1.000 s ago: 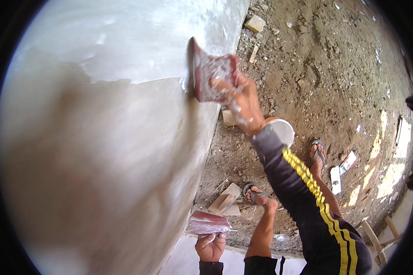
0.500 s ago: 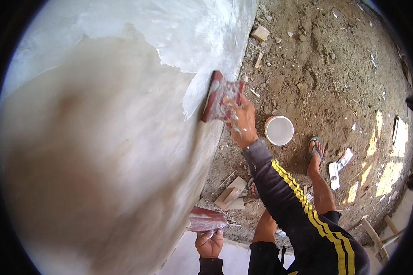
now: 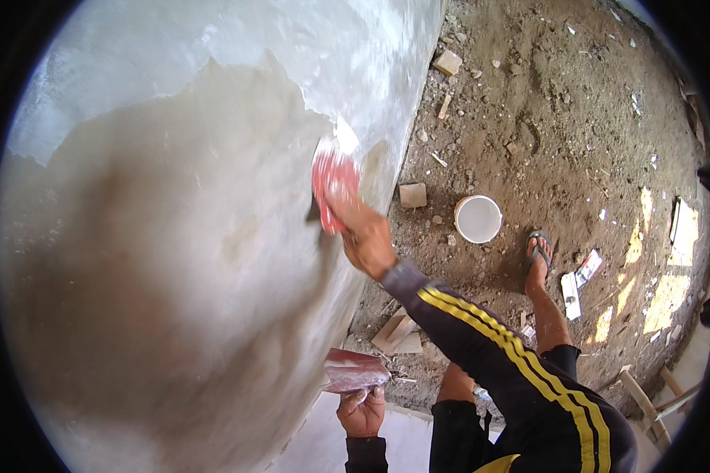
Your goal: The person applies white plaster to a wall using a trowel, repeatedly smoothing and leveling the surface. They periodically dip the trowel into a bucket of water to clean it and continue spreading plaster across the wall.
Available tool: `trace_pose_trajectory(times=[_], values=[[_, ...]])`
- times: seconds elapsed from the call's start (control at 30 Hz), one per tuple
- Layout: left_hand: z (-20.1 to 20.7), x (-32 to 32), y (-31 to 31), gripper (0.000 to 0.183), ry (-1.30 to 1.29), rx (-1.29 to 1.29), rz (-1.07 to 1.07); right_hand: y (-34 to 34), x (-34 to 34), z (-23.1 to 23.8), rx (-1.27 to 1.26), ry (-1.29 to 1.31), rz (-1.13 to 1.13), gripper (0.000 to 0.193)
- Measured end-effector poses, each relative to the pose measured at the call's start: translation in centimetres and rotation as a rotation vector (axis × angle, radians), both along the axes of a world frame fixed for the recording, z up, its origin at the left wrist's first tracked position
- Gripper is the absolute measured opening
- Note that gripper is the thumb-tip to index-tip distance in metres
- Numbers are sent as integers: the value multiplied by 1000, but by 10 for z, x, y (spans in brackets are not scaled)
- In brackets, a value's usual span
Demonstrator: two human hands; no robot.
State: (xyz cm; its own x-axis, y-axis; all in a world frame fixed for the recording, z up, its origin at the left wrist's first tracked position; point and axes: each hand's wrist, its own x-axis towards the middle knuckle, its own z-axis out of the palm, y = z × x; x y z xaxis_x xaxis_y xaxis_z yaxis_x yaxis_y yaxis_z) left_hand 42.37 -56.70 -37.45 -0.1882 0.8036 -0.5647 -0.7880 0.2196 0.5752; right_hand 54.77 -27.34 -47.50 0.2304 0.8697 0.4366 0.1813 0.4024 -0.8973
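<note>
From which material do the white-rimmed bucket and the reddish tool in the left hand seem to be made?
White-rimmed bucket: probably plastic, smooth, given its pale, even rim. Reddish tool: perhaps plastic, smooth beneath whitish smears; its colour and soft sheen suggest this, but painted metal is possible.

A bright red, flat hand-held scraper [image 3: 326,175] shows blurred white streaks, while a maroon, flat, four-sided plate [image 3: 353,369] bears whitish smears. The broad plastered wall [image 3: 173,260] is mottled grey-beige, its upper part covered by a ragged-edged, pale bluish-white coat [image 3: 173,63]. The blackish long sleeve [image 3: 457,339] has parallel yellow stripes along its length, and the short trousers [image 3: 454,433] are black. On the brown earth floor [image 3: 560,142], speckled white and patched with yellowish sunlight, the round open bucket [image 3: 478,219] is white and the squarish block [image 3: 412,195] beige.
</note>
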Motion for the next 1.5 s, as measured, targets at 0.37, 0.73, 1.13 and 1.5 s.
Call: trace_pose_trajectory(times=[0.37, 0.73, 1.13, 1.5], values=[[19, 0, -15, 62, -10, -40, 26, 39, 72, 1, -485, 1300, 167, 24], [61, 14, 0, 57, 12, 33, 0, 58, 158, 277, 98, 342, 158, 20], [66, 5, -9, 58, 64, 28, 24, -28, 28, 102, -11, -269, 185, 70], [94, 17, 50, 49, 433, 131, -46, -158, 159, 93, -778, 1180, 221, 23]])
